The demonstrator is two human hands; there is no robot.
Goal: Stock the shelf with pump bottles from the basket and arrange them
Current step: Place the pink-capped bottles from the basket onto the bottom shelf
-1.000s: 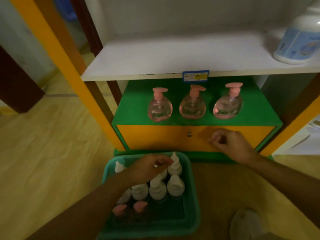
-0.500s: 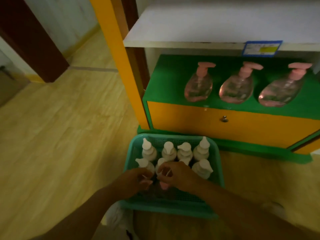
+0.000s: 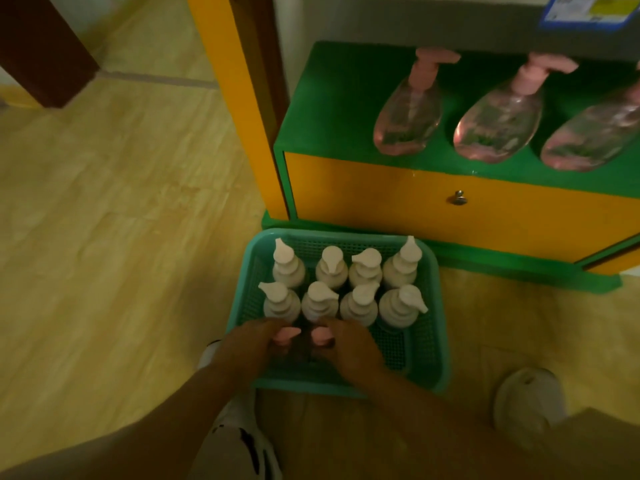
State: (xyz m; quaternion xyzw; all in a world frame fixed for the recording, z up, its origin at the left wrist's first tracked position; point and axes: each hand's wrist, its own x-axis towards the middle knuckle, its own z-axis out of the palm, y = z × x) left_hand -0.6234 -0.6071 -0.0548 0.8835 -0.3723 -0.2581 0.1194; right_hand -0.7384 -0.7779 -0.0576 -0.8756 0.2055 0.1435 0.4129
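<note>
Eight white bottles (image 3: 360,268) are stood in two rows of four at the far end of the basket (image 3: 437,327), which is set on the floor (image 3: 104,237) against the cabinet (image 3: 519,216). Two pink pumps are seen at the near end: left pump (image 3: 286,334) is gripped by the left hand (image 3: 249,348), right pump (image 3: 321,337) by the right hand (image 3: 349,348); fingers are curled round each. Bottle bodies below are hidden by the hands and shadow. Three clear bottles (image 3: 408,119) with pink pumps are lined up on the green shelf (image 3: 332,109); the rightmost is cut off by the frame edge.
</note>
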